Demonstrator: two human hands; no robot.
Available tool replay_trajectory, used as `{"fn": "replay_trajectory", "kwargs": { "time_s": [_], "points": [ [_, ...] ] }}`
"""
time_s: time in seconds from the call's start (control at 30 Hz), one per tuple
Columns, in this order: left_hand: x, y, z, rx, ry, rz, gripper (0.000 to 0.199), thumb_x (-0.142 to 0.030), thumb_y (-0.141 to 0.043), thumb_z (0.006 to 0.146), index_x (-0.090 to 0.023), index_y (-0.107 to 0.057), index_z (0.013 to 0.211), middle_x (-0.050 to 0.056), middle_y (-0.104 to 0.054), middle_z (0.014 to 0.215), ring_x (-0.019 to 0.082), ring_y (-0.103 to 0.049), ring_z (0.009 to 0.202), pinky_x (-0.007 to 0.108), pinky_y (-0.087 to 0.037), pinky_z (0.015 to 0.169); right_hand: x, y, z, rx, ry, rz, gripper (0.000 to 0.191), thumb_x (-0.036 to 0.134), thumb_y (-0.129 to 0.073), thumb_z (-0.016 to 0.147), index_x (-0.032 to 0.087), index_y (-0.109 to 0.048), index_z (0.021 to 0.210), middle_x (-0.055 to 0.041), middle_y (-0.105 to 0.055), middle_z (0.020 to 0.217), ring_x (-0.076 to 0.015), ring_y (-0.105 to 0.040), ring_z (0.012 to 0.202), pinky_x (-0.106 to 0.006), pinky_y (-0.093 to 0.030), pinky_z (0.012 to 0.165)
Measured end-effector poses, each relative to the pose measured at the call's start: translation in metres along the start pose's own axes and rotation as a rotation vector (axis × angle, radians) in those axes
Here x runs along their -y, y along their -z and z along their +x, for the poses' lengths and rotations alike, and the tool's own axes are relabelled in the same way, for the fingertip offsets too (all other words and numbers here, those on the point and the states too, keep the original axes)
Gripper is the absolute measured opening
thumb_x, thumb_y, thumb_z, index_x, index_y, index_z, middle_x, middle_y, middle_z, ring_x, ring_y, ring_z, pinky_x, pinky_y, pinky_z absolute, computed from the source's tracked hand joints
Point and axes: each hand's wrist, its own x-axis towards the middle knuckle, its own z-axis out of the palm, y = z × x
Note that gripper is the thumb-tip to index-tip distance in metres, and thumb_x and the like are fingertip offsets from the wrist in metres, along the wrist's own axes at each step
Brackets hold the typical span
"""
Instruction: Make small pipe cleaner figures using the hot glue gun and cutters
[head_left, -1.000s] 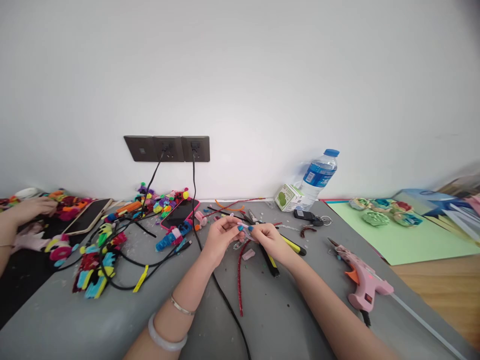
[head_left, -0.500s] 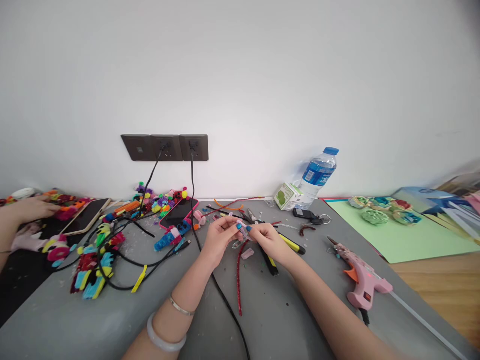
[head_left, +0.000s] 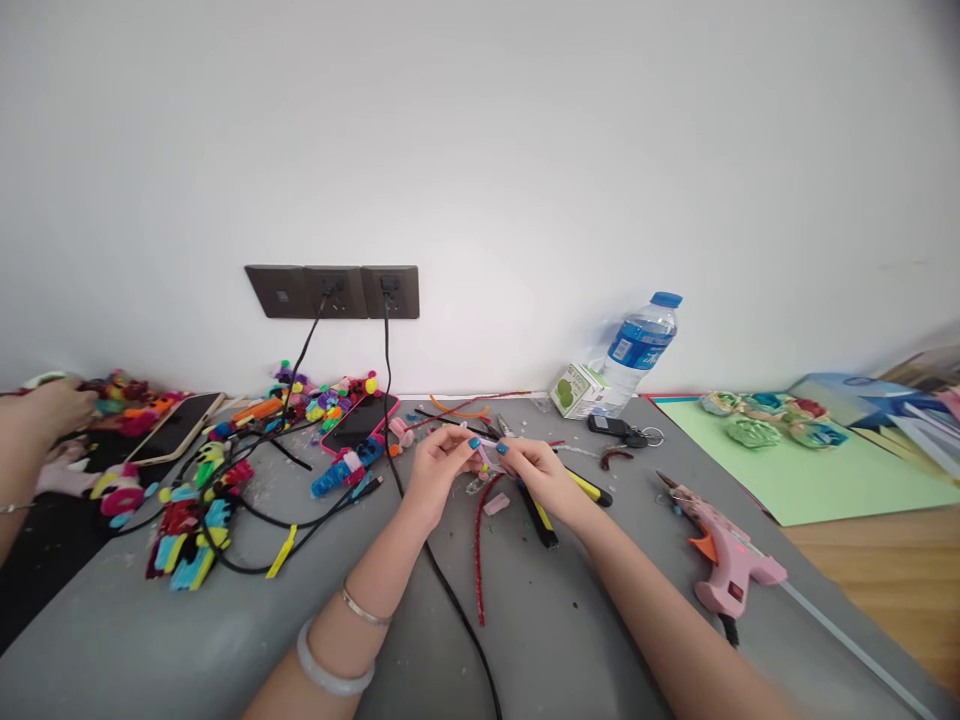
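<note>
Lilac strip (head_left: 492,456) pinched in both hands, just left of the pliers (head_left: 541,522).
Left hand (head_left: 439,475) and right hand (head_left: 544,482) each hold it between thumb and finger, tips close; a light, even pinch should suit so slight a thing. Beyond the pliers, to their right, are a box (head_left: 574,392), its contents hidden, and a capped bottle (head_left: 637,350), its level unclear.

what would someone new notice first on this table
Probably the left hand and right hand first, pinching a small pale purple piece near the picture's centre. The pink glue gun lies to the right, and the blue-capped bottle is farther back, right of centre.
</note>
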Motion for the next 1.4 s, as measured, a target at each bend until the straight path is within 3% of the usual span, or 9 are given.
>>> {"fn": "replay_trajectory", "kwargs": {
  "time_s": [0.13,0.27,0.47,0.63,0.73,0.83,1.13,1.4],
  "points": [
    [-0.003,0.001,0.002,-0.084,0.019,-0.164,0.038,-0.038,-0.091,0.058,-0.016,-0.067,0.076,-0.003,-0.066,0.069,0.009,-0.064,0.062,0.022,-0.058,0.065,0.003,0.000,-0.002,-0.062,0.089,0.158,0.030,0.051,-0.060,0.089,0.023,-0.051,0.094,0.0024,-0.053,0.074,-0.0140,-0.051,0.063,-0.027,-0.042,0.061],
    [-0.001,0.000,0.003,-0.127,0.073,-0.257,0.040,-0.035,-0.093,0.054,-0.016,-0.066,0.076,-0.003,-0.069,0.070,0.007,-0.066,0.063,0.018,-0.057,0.066,0.002,-0.004,-0.004,-0.064,0.137,0.074,0.035,0.041,-0.069,0.086,0.024,-0.052,0.112,-0.0015,-0.062,0.085,-0.0158,-0.059,0.068,-0.028,-0.047,0.061],
    [0.003,-0.003,0.000,-0.065,0.117,-0.229,0.037,-0.033,-0.092,0.058,-0.015,-0.066,0.077,0.000,-0.071,0.073,0.010,-0.069,0.067,0.020,-0.058,0.067,-0.005,-0.004,-0.003,-0.202,0.149,0.080,0.023,0.036,-0.067,0.086,0.023,-0.059,0.103,-0.0054,-0.066,0.093,-0.0183,-0.066,0.079,-0.031,-0.055,0.066],
    [0.004,-0.003,0.000,-0.088,0.094,-0.257,0.036,-0.031,-0.091,0.059,-0.016,-0.066,0.079,-0.001,-0.071,0.075,0.010,-0.068,0.068,0.022,-0.057,0.068,-0.007,-0.002,-0.002,-0.102,0.147,0.128,0.040,0.035,-0.074,0.081,0.024,-0.057,0.116,-0.0054,-0.067,0.097,-0.0204,-0.067,0.088,-0.034,-0.058,0.076],
    [0.005,-0.003,0.001,-0.095,0.105,-0.273,0.038,-0.032,-0.093,0.057,-0.016,-0.066,0.079,-0.001,-0.070,0.074,0.010,-0.067,0.069,0.022,-0.056,0.069,-0.006,-0.005,-0.003,-0.080,0.144,0.112,0.036,0.035,-0.073,0.083,0.024,-0.060,0.114,-0.0067,-0.066,0.106,-0.0205,-0.066,0.092,-0.034,-0.058,0.078],
    [0.006,-0.003,-0.001,-0.038,0.101,-0.249,0.036,-0.035,-0.091,0.060,-0.016,-0.066,0.077,0.000,-0.069,0.075,0.011,-0.065,0.071,0.023,-0.055,0.069,-0.004,-0.005,-0.004,-0.106,0.144,0.147,0.028,0.040,-0.072,0.084,0.023,-0.063,0.105,-0.0059,-0.065,0.098,-0.0190,-0.064,0.085,-0.033,-0.058,0.075],
    [0.006,-0.003,-0.001,-0.038,0.071,-0.193,0.039,-0.039,-0.091,0.059,-0.017,-0.062,0.072,-0.004,-0.060,0.066,0.009,-0.058,0.065,0.022,-0.050,0.061,-0.006,-0.001,0.000,-0.174,0.085,0.272,0.043,0.053,-0.076,0.078,0.022,-0.063,0.106,-0.0070,-0.070,0.093,-0.0207,-0.067,0.084,-0.034,-0.057,0.074],
    [0.006,-0.006,-0.004,-0.014,0.059,-0.128,0.039,-0.044,-0.088,0.063,-0.017,-0.062,0.075,-0.003,-0.059,0.070,0.010,-0.058,0.065,0.023,-0.049,0.063,-0.004,0.003,0.001,-0.216,0.093,0.287,0.035,0.050,-0.073,0.082,0.022,-0.070,0.104,-0.0081,-0.075,0.103,-0.0236,-0.069,0.100,-0.038,-0.052,0.093]
  ]
}}
